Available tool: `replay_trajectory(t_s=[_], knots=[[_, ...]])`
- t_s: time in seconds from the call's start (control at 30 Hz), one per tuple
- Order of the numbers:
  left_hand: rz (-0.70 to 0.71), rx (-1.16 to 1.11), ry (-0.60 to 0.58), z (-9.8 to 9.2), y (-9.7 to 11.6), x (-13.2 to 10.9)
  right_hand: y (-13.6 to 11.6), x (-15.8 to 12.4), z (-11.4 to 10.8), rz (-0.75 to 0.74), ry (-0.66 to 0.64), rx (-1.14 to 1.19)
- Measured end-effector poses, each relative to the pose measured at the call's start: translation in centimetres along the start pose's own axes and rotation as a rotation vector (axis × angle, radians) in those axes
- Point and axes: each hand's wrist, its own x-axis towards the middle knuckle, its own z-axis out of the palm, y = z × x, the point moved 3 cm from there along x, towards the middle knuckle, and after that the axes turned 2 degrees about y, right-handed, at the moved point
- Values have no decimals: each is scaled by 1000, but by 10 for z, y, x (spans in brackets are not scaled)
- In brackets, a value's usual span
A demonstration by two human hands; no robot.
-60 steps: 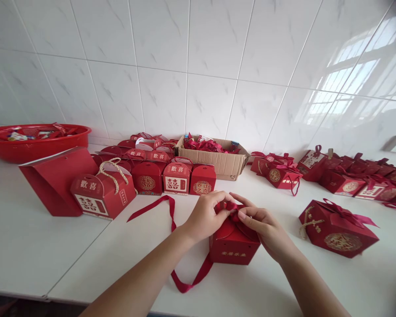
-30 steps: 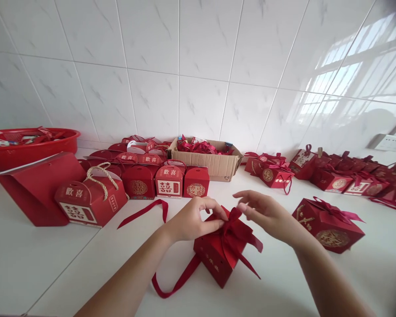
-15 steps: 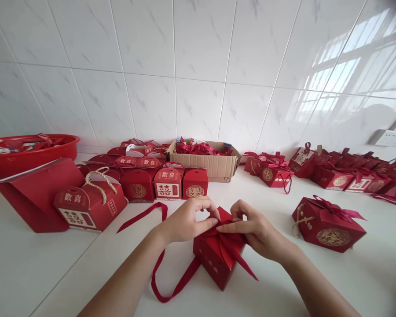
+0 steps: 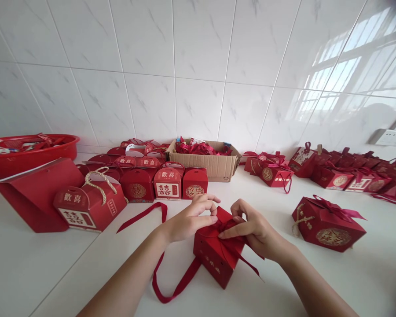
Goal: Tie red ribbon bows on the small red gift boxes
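Note:
A red gift box (image 4: 214,259) stands on the white tabletop in front of me, turned cornerwise. A dark red ribbon (image 4: 231,246) is looped and crossed over its top, one end hanging down the right side. My right hand (image 4: 255,231) pinches the ribbon at the crossing, thumb low on it and the other fingers curled behind. My left hand (image 4: 191,218) hovers at the box's upper left edge, its fingers loosely bent and apart, with the thumb tip close to the ribbon. From the box's left side, a long ribbon tail (image 4: 176,293) curls across the tabletop.
Left are a rope-handled red box (image 4: 89,202), a larger red box (image 4: 41,193) and a red basin (image 4: 53,152). Behind stand rows of red boxes (image 4: 137,185) and a cardboard carton (image 4: 204,165) of ribbons. A bow-tied box (image 4: 330,224) and more boxes (image 4: 336,178) are right.
My left hand has loosened from the ribbon, its fingers lifting up and apart. My right thumb has shifted slightly down, and the hanging ribbon end has swung a little to the right.

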Motion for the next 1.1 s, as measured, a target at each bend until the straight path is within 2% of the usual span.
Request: replay_trajectory(t_s=[0.23,0.5,0.7,0.87,0.97,1.1], knots=[[9,-242,6,10,3,3,2,0,3,5,12,36],[36,15,58,7,-8,7,5,0,2,-43,35,43],[121,197,167,5,-7,10,7,0,-1,-70,46,26],[64,121,168,5,-4,11,8,1,-3,-68,75,26],[43,12,161,4,-4,12,11,2,-4,-30,124,69],[21,-109,169,4,-1,12,19,2,-6,160,245,195]])
